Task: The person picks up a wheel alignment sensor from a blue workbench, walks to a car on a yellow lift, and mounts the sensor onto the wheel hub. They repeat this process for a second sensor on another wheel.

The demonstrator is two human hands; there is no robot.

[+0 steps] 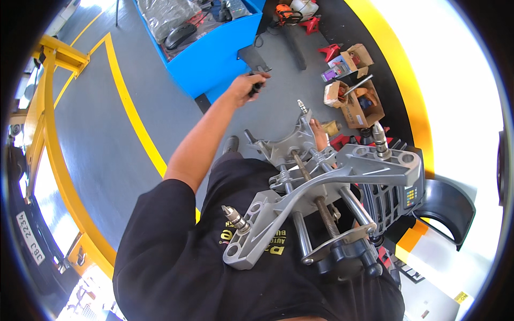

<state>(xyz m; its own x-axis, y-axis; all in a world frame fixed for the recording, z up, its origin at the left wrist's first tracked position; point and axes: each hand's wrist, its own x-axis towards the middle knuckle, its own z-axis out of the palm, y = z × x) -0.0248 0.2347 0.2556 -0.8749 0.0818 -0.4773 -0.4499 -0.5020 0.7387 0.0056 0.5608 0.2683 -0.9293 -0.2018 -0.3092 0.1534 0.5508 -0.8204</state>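
My left hand (246,88) reaches forward beside the blue cabinet, its fingers wrapped round a small black handle-like object (256,87). Most of that object is hidden in the hand. In front of my body is a grey metal wheel clamp (308,184) with two guide rods, a threaded spindle (325,216) and a black knob (342,259). Pointed metal pins stand on its arms. My right hand (319,135) grips the clamp near its far end; the frame covers part of that hand.
A blue cabinet (201,64) with a plastic-covered top and a black mouse (180,36) stands ahead. Open cardboard boxes (364,109) and an orange chainsaw (289,15) lie along the wall. At right is a black machine (385,206); a yellow frame (59,160) rises at left.
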